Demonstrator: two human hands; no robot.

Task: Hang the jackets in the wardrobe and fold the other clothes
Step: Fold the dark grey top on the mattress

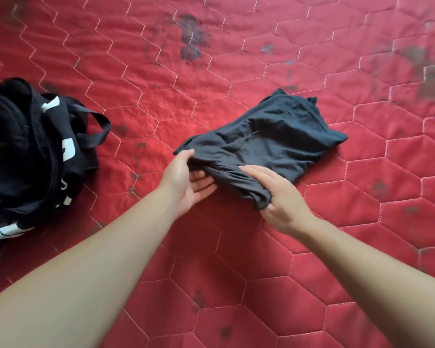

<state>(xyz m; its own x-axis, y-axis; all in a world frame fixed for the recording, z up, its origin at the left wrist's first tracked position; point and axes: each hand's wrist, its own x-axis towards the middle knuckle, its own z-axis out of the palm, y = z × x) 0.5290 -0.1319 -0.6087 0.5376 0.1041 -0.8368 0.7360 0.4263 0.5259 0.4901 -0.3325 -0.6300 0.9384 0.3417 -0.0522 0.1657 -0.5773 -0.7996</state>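
A dark grey garment (269, 141) lies partly folded on the red quilted bedspread (161, 71), right of centre. My left hand (186, 182) holds its near left corner, thumb on top of the cloth and fingers underneath. My right hand (279, 194) grips the near right edge, fingers lying over the bunched fabric and the hem tucked into the palm. The near edge of the garment is lifted and wrinkled between both hands.
A black garment or bag with white lettering and a looped strap (30, 156) is heaped at the left edge of the bed. The bedspread has hexagonal stitching and dark worn patches (191, 38) towards the far side.
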